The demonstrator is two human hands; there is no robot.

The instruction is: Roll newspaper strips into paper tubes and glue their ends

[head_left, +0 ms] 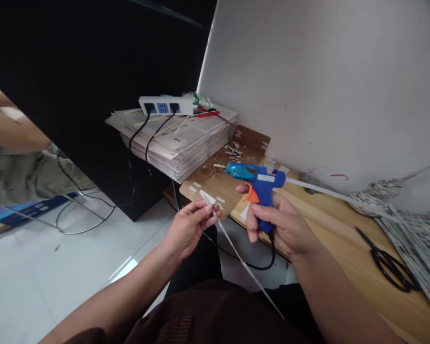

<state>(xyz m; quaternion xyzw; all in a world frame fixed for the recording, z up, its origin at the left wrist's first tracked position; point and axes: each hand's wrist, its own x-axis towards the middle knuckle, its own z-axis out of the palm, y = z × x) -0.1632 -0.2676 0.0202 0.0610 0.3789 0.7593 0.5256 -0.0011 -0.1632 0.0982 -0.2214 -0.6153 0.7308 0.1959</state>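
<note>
My right hand (272, 217) is wrapped round the handle of a blue glue gun (263, 179) with an orange trigger (251, 193). The gun's nozzle points left, and its black cord hangs down below my hand. In a pinch between thumb and fingers, my left hand (197, 220) holds a thin rolled paper stick (241, 260). The stick slants down to the right across my lap, and its pale pointed end shows above my fingertips. Between the nozzle and the stick there is a gap.
A power strip (166, 106) with two plugs sits on a stack of newspapers (179, 148). Black scissors (389, 263) and several paper rolls (412, 258) lie on the wooden table (329, 239) at right. Paper scraps (233, 150) lie near the wall. A black panel (93, 86) stands at left.
</note>
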